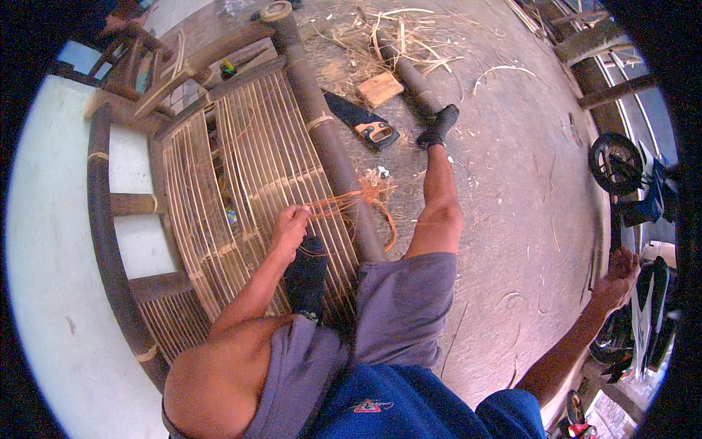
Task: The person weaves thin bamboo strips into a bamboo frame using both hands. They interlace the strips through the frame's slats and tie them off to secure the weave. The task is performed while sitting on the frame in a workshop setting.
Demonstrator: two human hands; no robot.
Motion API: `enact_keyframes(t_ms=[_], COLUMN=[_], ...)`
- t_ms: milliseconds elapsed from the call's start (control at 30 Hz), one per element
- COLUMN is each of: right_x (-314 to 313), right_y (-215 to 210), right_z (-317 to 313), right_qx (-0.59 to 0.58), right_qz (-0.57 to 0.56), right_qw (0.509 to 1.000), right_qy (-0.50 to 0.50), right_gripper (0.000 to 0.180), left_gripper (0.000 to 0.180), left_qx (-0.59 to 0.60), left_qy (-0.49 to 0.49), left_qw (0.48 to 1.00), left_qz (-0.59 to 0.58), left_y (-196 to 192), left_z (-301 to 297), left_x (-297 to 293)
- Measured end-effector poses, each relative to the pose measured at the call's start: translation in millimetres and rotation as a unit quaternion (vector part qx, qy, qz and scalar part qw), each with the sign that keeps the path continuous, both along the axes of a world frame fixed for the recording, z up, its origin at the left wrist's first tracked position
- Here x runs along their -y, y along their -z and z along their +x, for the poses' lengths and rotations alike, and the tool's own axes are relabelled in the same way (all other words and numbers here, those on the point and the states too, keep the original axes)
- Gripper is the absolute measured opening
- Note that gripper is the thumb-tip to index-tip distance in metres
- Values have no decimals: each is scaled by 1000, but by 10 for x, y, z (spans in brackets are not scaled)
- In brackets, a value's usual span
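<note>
My left hand (291, 228) is pinched closed over the slatted seat of a dark bamboo bench (256, 139), gripping a bundle of thin orange-brown strands (333, 201). The bundle runs right across the bench's thick front pole (344, 164), and a loop hangs over its far side. My right hand (620, 279) is stretched far out to the right with its fingers curled closed. Whatever it may hold is too small to make out. A thin strand seems to run rightward over my bare right knee, but its end is lost against the floor.
A handsaw (365, 124) with an orange and black handle lies beside the front pole. Near it are a wood block (380, 88), a dark pole (409, 77) under my right foot, and scattered shavings (420, 36). A wheeled vehicle (616, 163) stands at the right.
</note>
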State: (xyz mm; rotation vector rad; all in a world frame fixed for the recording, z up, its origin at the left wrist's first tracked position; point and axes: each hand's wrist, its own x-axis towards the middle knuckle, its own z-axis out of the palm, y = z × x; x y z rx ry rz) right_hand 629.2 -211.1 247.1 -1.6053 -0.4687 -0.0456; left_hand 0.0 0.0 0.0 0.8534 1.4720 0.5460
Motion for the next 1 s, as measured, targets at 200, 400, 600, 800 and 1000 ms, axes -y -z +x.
enact_keyframes(t_ms=[200, 400, 600, 800, 1000], right_x=[246, -166, -676, -1021, -1180], right_y=[214, 1019, 1649, 2144, 2261], right_z=[444, -270, -1945, -3914, -4241], right_qx=[250, 504, 11, -243, -246], right_qz=[-299, -491, -404, -343, -381], right_qw=[921, 709, 857, 792, 756], right_qy=[12, 33, -319, -443, -471], right_gripper=[30, 13, 21, 31, 38], left_gripper=[30, 25, 26, 25, 25], left_qx=[13, 31, 65, 107, 139], left_qy=[-9, -49, -58, -80, -80], left_qw=[1000, 998, 996, 989, 985], left_qz=[24, 27, -23, -59, -70], left_y=[51, -22, -157, -189, -174], left_z=[-33, -30, -45, -34, -80], left_x=[15, 19, 14, 32, 34])
